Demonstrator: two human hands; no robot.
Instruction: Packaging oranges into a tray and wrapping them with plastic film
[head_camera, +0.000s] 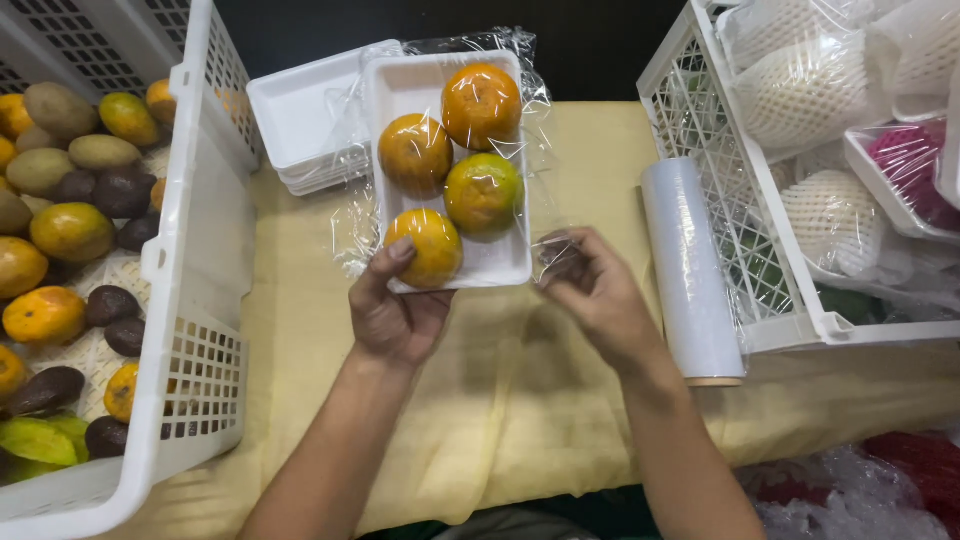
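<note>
A white foam tray (400, 90) with several oranges (481, 104) in it is held up above the table, covered with clear plastic film (540, 130). My left hand (392, 305) grips the tray's near left corner, thumb pressed on the nearest orange (432, 245). My right hand (590, 290) pinches the loose film at the tray's near right corner.
A stack of white foam trays (300, 115) lies behind. A roll of clear film (690, 265) rests on the yellow tablecloth (500, 400). A white crate (195, 250) of mixed fruit stands left. Another white crate (720, 200) with wrapped, netted fruit stands right.
</note>
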